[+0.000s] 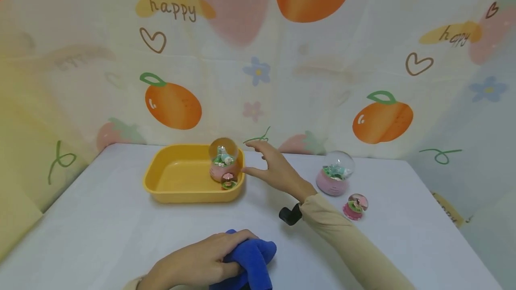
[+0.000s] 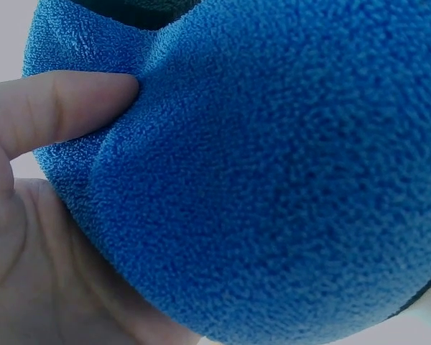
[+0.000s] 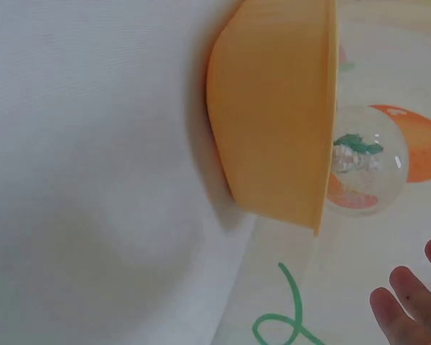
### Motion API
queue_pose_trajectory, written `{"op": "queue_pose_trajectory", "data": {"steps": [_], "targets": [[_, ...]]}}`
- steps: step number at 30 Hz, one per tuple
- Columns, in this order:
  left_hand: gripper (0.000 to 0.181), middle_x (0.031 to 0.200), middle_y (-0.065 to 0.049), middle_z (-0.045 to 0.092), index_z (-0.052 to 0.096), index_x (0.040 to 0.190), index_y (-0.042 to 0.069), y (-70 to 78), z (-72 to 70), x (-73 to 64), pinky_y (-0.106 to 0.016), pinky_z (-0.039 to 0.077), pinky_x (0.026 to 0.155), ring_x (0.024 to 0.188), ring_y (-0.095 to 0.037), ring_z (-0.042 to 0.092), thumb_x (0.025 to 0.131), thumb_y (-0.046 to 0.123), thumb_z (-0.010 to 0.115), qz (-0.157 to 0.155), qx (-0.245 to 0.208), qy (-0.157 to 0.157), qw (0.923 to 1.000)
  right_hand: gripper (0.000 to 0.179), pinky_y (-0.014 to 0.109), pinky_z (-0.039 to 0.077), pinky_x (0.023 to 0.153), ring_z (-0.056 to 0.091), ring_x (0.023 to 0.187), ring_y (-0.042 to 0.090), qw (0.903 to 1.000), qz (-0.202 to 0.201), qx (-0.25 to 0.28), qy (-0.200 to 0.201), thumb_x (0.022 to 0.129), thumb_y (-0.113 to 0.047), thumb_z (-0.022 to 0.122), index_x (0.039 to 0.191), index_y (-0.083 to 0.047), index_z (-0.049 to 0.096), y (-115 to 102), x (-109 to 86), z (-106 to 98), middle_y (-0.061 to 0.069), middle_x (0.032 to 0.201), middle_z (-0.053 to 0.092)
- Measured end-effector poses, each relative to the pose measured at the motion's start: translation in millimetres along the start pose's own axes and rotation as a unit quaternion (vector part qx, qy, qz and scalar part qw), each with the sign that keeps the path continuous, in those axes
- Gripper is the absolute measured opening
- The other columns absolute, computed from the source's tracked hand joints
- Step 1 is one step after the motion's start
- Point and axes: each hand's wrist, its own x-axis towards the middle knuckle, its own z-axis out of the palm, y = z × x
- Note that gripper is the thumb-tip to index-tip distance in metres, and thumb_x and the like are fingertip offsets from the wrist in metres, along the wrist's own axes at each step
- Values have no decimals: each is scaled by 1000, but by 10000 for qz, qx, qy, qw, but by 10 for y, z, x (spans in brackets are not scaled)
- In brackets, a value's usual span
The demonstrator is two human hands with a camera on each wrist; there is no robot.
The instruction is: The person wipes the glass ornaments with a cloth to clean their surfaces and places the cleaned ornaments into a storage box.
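Observation:
My left hand grips a blue terry cloth low over the front of the table; in the left wrist view the cloth fills most of the picture, with the thumb pressing into a fold. My right hand is held beside the right end of a yellow tray, its fingers and thumb spread apart and nothing between them. Inside that end of the tray stand a large snow globe with a pink base and a small snow globe. The right wrist view catches the large globe's dome above the tray wall.
To the right of my right forearm, another large pink-based snow globe stands on the white table. A small one with a pink base is in front of it. A printed curtain hangs behind the table's back edge.

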Motion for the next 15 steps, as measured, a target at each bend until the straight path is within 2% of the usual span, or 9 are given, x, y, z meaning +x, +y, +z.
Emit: {"op": "queue_pose_trajectory", "data": {"steps": [7,15], "targets": [[36,116,17,62,51,129,38,10,-1,-2,-24,48,86,96,-2,55,95,25,58,-57,111,38,9999,65,43,49,105,52,132,25,9996,16,-257,96,91,-34,72,145,-10,46,54,-237,-90,6,146,51],[38,117,17,62,51,129,40,9,5,3,-26,48,86,97,-3,55,95,25,58,-91,92,33,9999,62,44,51,101,55,128,28,9987,-86,-309,405,88,-28,76,140,-7,51,132,-473,-172,9,140,56]]}}
